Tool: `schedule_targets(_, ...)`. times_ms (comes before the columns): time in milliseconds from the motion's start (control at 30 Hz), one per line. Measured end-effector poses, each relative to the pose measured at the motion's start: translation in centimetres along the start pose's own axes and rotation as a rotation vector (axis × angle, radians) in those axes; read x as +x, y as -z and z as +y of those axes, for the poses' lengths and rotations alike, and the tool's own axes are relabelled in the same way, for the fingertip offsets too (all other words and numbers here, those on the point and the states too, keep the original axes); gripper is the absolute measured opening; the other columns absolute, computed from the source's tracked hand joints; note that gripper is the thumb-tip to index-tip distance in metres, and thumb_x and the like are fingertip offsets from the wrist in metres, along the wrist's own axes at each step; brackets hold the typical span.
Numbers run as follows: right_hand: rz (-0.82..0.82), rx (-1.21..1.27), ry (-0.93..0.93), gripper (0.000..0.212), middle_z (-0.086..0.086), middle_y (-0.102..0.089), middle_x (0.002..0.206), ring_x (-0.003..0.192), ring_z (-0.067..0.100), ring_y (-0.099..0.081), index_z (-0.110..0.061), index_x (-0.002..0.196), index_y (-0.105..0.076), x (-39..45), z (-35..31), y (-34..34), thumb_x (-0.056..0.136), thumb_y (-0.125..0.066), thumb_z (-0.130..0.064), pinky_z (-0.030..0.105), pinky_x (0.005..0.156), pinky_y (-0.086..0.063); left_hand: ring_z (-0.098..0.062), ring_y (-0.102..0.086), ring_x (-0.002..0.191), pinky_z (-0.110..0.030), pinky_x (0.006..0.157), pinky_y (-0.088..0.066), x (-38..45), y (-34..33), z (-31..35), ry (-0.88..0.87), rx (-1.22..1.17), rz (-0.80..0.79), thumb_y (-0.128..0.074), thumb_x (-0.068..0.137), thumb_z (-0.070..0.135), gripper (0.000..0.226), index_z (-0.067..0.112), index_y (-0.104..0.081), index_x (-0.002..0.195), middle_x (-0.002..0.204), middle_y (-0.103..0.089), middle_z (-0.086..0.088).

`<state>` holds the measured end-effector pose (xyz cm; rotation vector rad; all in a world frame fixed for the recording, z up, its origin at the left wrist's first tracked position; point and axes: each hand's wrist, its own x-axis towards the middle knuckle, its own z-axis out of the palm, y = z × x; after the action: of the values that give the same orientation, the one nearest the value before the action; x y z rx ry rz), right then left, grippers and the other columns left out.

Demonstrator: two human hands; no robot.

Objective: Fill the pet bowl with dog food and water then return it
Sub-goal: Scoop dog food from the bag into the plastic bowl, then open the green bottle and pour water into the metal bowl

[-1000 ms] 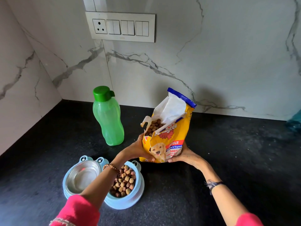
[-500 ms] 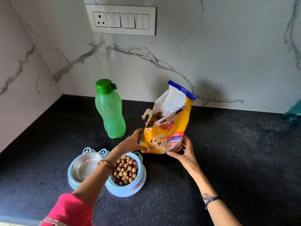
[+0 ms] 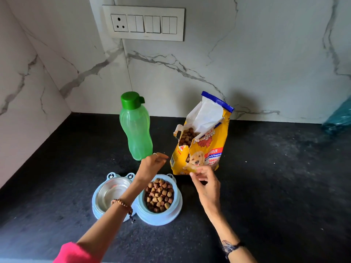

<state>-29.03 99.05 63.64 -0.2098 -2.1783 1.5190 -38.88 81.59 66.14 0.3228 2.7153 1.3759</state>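
A light blue double pet bowl sits on the black counter. Its right cup holds brown dog food; its left steel cup looks empty. An open yellow dog food bag stands upright just behind the bowl, kibble showing at its torn top. A green water bottle with a dark green cap stands capped, left of the bag. My left hand hovers between bottle and bag, fingers loosely apart, holding nothing. My right hand is just in front of the bag's base, off it, fingers apart.
The black counter meets marble walls at the back and left, forming a corner. A switch panel hangs on the back wall. A teal plastic bag lies at the far right edge.
Both hands have let go of the dog food bag and drawn back from it. The bag now stands by itself. The left hand has shifted towards the bottle.
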Motion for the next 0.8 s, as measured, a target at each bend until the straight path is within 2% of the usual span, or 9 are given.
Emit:
schedule_targets(167, -0.063, 0.012, 0.055, 0.019, -0.012, -0.064, 0.090, 0.086, 0.000, -0.061, -0.016, 0.093, -0.059, 0.5, -2.6, -2.8, 0.081, -0.070, -0.006, 0.009, 0.072, -0.046, -0.010, -0.061, 0.089, 0.003, 0.072, -0.041, -0.1, 3.1, -1.0, 0.008, -0.082, 0.066, -0.055, 0.089, 0.003, 0.020, 0.004, -0.068, 0.103, 0.094, -0.067, -0.001)
schedule_targets(267, -0.118, 0.016, 0.068, 0.022, -0.011, -0.065, 0.090, 0.084, 0.001, -0.061, -0.018, 0.098, -0.058, 1.0, -3.9, -4.5, 0.082, -0.070, -0.009, 0.009, 0.073, -0.045, -0.009, -0.062, 0.085, -0.003, 0.072, -0.043, 0.4, 5.4, -2.0, 0.011, -0.092, 0.104, -0.056, 0.088, 0.004, 0.018, 0.007, -0.069, 0.100, 0.091, -0.067, 0.001)
schedule_targets(333, -0.174, 0.024, 0.064, 0.028, -0.009, -0.065, 0.092, 0.083, 0.003, -0.060, -0.020, 0.105, -0.056, 1.5, -4.8, -5.8, 0.082, -0.070, -0.012, 0.009, 0.074, -0.045, -0.008, -0.062, 0.083, -0.011, 0.075, -0.047, 0.8, 6.7, -2.6, 0.008, -0.098, 0.138, -0.058, 0.087, 0.006, 0.014, 0.009, -0.069, 0.096, 0.090, -0.067, 0.002)
schedule_targets(433, -0.233, 0.032, 0.023, 0.040, -0.008, -0.063, 0.098, 0.083, 0.004, -0.059, -0.025, 0.114, -0.051, 2.5, -5.9, -7.6, 0.081, -0.072, -0.017, 0.011, 0.074, -0.046, -0.010, -0.061, 0.078, -0.006, 0.069, -0.045, 1.4, 8.1, -3.2, -0.001, -0.141, 0.223, -0.062, 0.086, 0.011, 0.005, 0.010, -0.065, 0.090, 0.085, -0.066, 0.001)
schedule_targets(467, -0.265, 0.014, 0.003, 0.045, -0.007, -0.062, 0.102, 0.085, 0.004, -0.059, -0.024, 0.117, -0.049, 3.0, -6.2, -8.3, 0.080, -0.073, -0.020, 0.012, 0.074, -0.046, -0.010, -0.060, 0.076, -0.009, 0.067, -0.045, 1.6, 8.6, -3.1, 0.001, -0.171, 0.263, -0.064, 0.085, 0.014, 0.006, 0.009, -0.063, 0.089, 0.083, -0.064, 0.001)
schedule_targets(600, -0.375, -0.056, -0.071, 0.065, -0.002, -0.054, 0.116, 0.097, 0.011, -0.056, -0.019, 0.131, -0.039, 5.7, -7.1, -10.8, 0.077, -0.076, -0.024, 0.014, 0.076, -0.045, -0.009, -0.057, 0.078, -0.021, 0.070, -0.048, 2.9, 10.7, -2.2, -0.040, -0.309, 0.366, -0.074, 0.077, 0.021, 0.030, 0.010, -0.051, 0.092, 0.086, -0.058, 0.001)
schedule_targets(667, -0.390, -0.072, -0.089, 0.072, 0.000, -0.051, 0.118, 0.102, 0.012, -0.053, -0.016, 0.134, -0.036, 7.0, -7.5, -12.2, 0.075, -0.078, -0.022, 0.017, 0.082, -0.044, -0.011, -0.056, 0.087, -0.026, 0.075, -0.049, 3.7, 11.9, -2.0, -0.113, -0.370, 0.321, -0.079, 0.071, 0.024, 0.045, 0.012, -0.046, 0.100, 0.096, -0.055, -0.001)
schedule_targets(767, -0.431, -0.003, -0.122, 0.082, -0.001, -0.046, 0.122, 0.111, 0.009, -0.046, -0.012, 0.135, -0.031, 8.8, -7.7, -14.0, 0.070, -0.081, -0.015, 0.003, 0.081, -0.037, -0.013, -0.054, 0.101, -0.025, 0.084, -0.048, 5.1, 13.8, -1.4, -0.204, -0.400, 0.237, -0.076, 0.061, 0.042, 0.069, 0.019, -0.041, 0.116, 0.115, -0.049, -0.005)
schedule_targets(800, -0.454, 0.042, -0.149, 0.085, -0.004, -0.045, 0.122, 0.114, 0.009, -0.045, -0.013, 0.135, -0.028, 9.3, -7.8, -14.5, 0.069, -0.082, -0.014, 0.003, 0.081, -0.036, -0.012, -0.053, 0.104, -0.024, 0.086, -0.048, 5.8, 14.5, -0.9, -0.237, -0.396, 0.191, -0.075, 0.060, 0.045, 0.074, 0.021, -0.040, 0.120, 0.118, -0.048, -0.003)
